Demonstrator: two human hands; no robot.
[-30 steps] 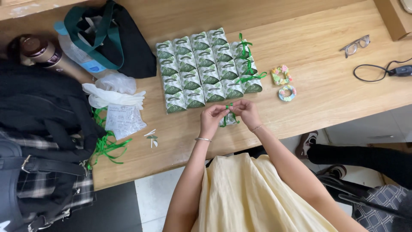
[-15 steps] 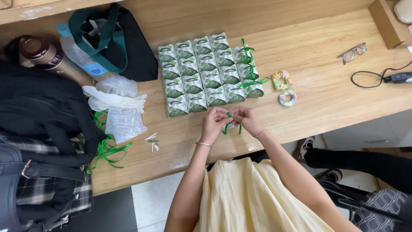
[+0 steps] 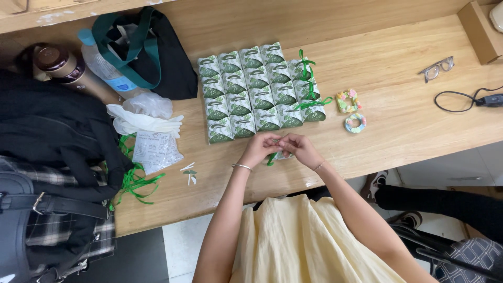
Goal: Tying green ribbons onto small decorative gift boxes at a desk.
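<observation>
Just below the block of small green-and-white boxes (image 3: 259, 91) laid in rows on the wooden table (image 3: 398, 126), the person's two hands meet over one more little box (image 3: 280, 155) of the same kind. Her left hand (image 3: 260, 148) has its fingers curled in tight, pinching at the box and at a green ribbon (image 3: 272, 159) that trails from it toward her; her right hand (image 3: 299, 148) closes on the box from the other side, fingertips bent inward and touching those of the left. The box is mostly hidden under the knuckles, so I cannot tell how it lies. Each box in the block has a white top with a looped handle and a leafy green lower half; the three at the block's right end carry green ribbon bows (image 3: 309, 84). Right of the block lie two small pastel flower rings (image 3: 352, 110), and farther right a pair of glasses (image 3: 436, 68) and a black cable (image 3: 461, 100). Left of the block sit white gloves (image 3: 141, 118), a clear printed packet (image 3: 154, 149) and loose green ribbon (image 3: 133, 181), with a dark bag with green straps (image 3: 152, 50) above them and beside it a plastic bottle (image 3: 102, 65) and a brown flask (image 3: 65, 71).
</observation>
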